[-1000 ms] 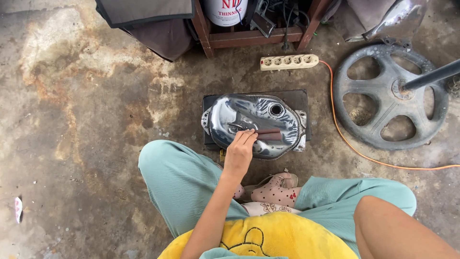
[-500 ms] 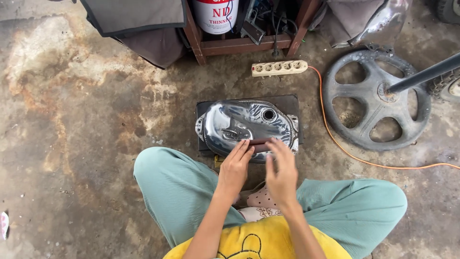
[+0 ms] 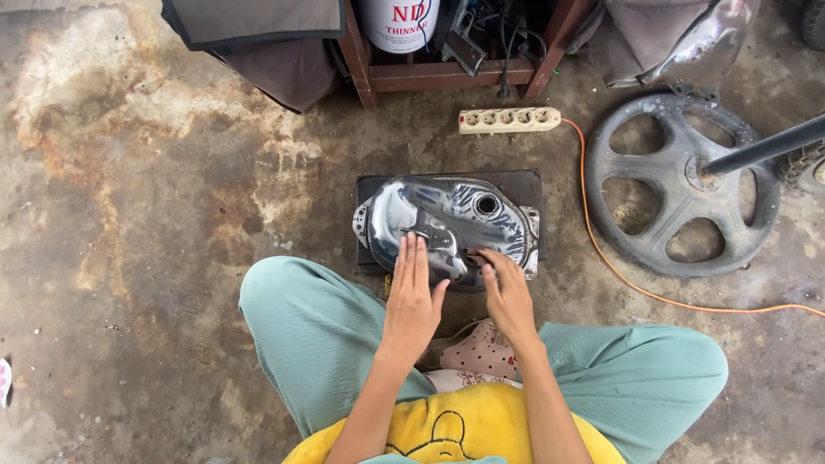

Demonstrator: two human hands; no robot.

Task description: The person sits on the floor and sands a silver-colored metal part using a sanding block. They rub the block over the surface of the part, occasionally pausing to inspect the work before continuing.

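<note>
The left hand (image 3: 412, 296) lies flat, fingers together and straight, fingertips touching the near edge of the shiny chrome-coloured metal engine cover (image 3: 447, 222), which rests on a black square mat (image 3: 516, 182) just ahead of both hands. The right hand (image 3: 507, 292) lies beside it, fingers loosely spread, touching the cover's near right edge. Far right stands a grey spoked wheel (image 3: 683, 185).

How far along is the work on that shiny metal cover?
The metal cover already gleams mirror-bright across its far side, lying on a dark mat. In hand: the left hand and right hand both rest on its near edge. What is left cannot be told; the hands hide that part.
</note>
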